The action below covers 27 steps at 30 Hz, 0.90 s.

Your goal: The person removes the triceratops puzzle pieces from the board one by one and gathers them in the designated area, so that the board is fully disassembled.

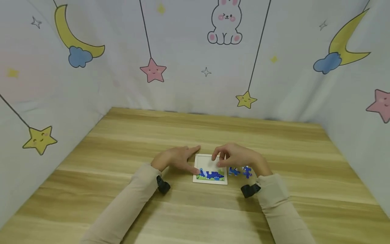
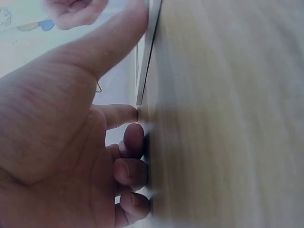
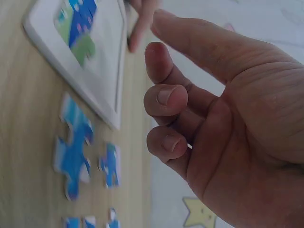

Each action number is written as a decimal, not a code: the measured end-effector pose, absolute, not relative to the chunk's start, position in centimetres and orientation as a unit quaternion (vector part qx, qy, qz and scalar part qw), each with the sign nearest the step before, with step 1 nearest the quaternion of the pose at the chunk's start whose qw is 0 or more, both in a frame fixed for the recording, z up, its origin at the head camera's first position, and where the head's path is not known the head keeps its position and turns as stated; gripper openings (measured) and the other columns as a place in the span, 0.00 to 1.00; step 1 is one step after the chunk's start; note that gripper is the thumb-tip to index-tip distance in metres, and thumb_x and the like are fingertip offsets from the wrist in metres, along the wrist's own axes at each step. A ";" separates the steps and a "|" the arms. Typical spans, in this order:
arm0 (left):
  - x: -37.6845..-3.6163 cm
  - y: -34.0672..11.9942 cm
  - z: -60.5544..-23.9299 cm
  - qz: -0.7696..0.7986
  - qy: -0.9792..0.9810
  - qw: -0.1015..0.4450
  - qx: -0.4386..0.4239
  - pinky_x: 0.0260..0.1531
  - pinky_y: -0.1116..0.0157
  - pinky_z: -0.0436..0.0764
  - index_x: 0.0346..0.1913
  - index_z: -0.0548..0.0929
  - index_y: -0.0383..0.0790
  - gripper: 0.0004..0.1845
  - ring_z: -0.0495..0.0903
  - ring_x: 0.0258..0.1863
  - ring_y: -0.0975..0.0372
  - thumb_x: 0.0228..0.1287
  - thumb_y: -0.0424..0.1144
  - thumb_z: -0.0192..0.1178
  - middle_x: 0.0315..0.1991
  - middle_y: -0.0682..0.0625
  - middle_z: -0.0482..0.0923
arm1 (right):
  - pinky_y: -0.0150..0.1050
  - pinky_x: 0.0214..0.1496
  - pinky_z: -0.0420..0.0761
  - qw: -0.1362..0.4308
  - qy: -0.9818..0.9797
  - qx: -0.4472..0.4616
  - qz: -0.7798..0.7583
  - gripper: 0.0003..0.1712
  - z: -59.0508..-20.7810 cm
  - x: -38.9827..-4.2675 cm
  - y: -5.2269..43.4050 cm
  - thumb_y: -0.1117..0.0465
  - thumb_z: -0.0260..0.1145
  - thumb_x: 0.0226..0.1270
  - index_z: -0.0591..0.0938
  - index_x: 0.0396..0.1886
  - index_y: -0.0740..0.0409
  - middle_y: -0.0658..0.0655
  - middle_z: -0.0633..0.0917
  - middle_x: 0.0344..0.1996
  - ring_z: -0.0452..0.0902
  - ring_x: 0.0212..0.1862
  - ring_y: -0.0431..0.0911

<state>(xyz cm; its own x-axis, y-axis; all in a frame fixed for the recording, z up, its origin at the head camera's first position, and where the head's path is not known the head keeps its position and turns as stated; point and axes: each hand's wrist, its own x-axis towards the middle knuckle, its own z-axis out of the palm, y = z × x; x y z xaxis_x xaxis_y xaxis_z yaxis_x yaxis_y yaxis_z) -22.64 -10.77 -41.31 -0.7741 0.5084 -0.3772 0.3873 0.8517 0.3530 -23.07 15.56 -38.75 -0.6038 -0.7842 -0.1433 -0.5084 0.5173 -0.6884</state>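
Note:
A small white jigsaw frame (image 1: 210, 183) lies flat on the table, its lower part filled with blue and green picture pieces (image 1: 210, 175) while the upper part shows bare white backing. My left hand (image 1: 179, 159) is spread at its left side; the thumb rests on the frame's left edge and the other fingertips touch the tabletop in the left wrist view. Over the frame's upper right hovers my right hand (image 1: 236, 156), fingers loosely bent, with nothing seen between them in the right wrist view. Just right of the frame lie loose blue jigsaw pieces (image 3: 73, 152).
Wood-grain table (image 1: 195, 213) surrounds the frame on all sides. White cloth (image 1: 189, 91) printed with stars, moons and a rabbit hangs behind the table and along both sides. Each wrist wears a black camera (image 1: 250, 190).

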 end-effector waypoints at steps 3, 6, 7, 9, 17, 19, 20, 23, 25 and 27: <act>-22.7 -10.9 -41.5 0.149 0.926 0.238 0.254 0.67 0.50 0.65 0.81 0.50 0.45 0.49 0.66 0.70 0.50 0.67 0.64 0.59 0.73 0.39 0.63 | 0.35 0.33 0.75 0.238 0.841 -0.386 -0.294 0.10 -39.5 -22.3 14.0 0.64 0.66 0.70 0.82 0.49 0.58 0.50 0.81 0.30 0.74 0.30 0.42; -22.8 -10.9 -41.6 0.170 0.918 0.234 0.271 0.68 0.50 0.65 0.80 0.52 0.41 0.45 0.66 0.70 0.50 0.71 0.59 0.57 0.72 0.38 0.64 | 0.33 0.32 0.75 0.247 0.844 -0.381 -0.285 0.13 -40.2 -21.6 12.8 0.63 0.70 0.67 0.80 0.49 0.59 0.49 0.81 0.28 0.74 0.29 0.39; -22.8 -10.8 -41.6 0.175 0.917 0.231 0.273 0.67 0.50 0.65 0.80 0.52 0.40 0.44 0.67 0.69 0.50 0.71 0.58 0.57 0.72 0.37 0.65 | 0.33 0.32 0.74 0.254 0.842 -0.381 -0.286 0.15 -40.4 -21.5 12.5 0.63 0.71 0.66 0.79 0.50 0.60 0.49 0.80 0.27 0.74 0.27 0.39; -22.9 -10.7 -41.5 0.176 0.918 0.222 0.278 0.66 0.49 0.66 0.80 0.53 0.39 0.44 0.68 0.67 0.50 0.71 0.57 0.58 0.70 0.36 0.66 | 0.31 0.31 0.73 0.262 0.838 -0.381 -0.289 0.18 -40.8 -21.3 11.9 0.63 0.73 0.64 0.77 0.50 0.61 0.49 0.79 0.24 0.72 0.25 0.37; -23.2 -10.6 -41.6 0.177 0.918 0.220 0.278 0.62 0.50 0.70 0.79 0.54 0.39 0.43 0.73 0.58 0.53 0.71 0.55 0.60 0.64 0.37 0.72 | 0.30 0.29 0.68 0.270 0.824 -0.392 -0.308 0.19 -41.7 -20.9 10.9 0.67 0.72 0.64 0.72 0.48 0.61 0.48 0.73 0.21 0.66 0.23 0.36; -23.2 -10.7 -41.5 0.179 0.920 0.220 0.271 0.61 0.49 0.71 0.79 0.55 0.40 0.44 0.74 0.54 0.54 0.70 0.57 0.60 0.60 0.39 0.74 | 0.30 0.29 0.68 0.267 0.822 -0.394 -0.313 0.19 -41.5 -20.9 10.8 0.68 0.72 0.65 0.70 0.48 0.60 0.48 0.73 0.21 0.66 0.23 0.37; -23.2 -10.7 -41.4 0.180 0.920 0.221 0.269 0.60 0.50 0.72 0.79 0.54 0.41 0.44 0.74 0.52 0.54 0.70 0.58 0.59 0.57 0.40 0.76 | 0.30 0.29 0.68 0.267 0.821 -0.397 -0.313 0.18 -41.4 -20.9 10.7 0.68 0.71 0.66 0.70 0.47 0.60 0.48 0.73 0.21 0.66 0.23 0.37; -23.2 -10.8 -41.4 0.185 0.918 0.226 0.267 0.58 0.50 0.72 0.79 0.54 0.40 0.45 0.73 0.48 0.55 0.69 0.59 0.59 0.52 0.41 0.77 | 0.31 0.29 0.68 0.265 0.819 -0.407 -0.306 0.13 -41.3 -21.0 10.7 0.67 0.66 0.71 0.70 0.47 0.59 0.48 0.74 0.21 0.67 0.23 0.37; -23.2 -10.9 -41.5 0.185 0.919 0.223 0.266 0.60 0.49 0.71 0.79 0.54 0.41 0.45 0.74 0.53 0.55 0.69 0.59 0.60 0.58 0.40 0.76 | 0.31 0.30 0.70 0.266 0.817 -0.411 -0.304 0.08 -41.2 -21.1 10.8 0.66 0.61 0.75 0.71 0.47 0.57 0.48 0.76 0.24 0.69 0.24 0.38; -23.1 -11.1 -41.6 0.188 0.921 0.217 0.263 0.63 0.49 0.70 0.79 0.55 0.41 0.45 0.74 0.60 0.53 0.69 0.58 0.60 0.64 0.38 0.73 | 0.32 0.32 0.72 0.272 0.814 -0.412 -0.307 0.04 -41.1 -21.3 10.8 0.64 0.57 0.78 0.72 0.47 0.56 0.48 0.79 0.27 0.71 0.26 0.39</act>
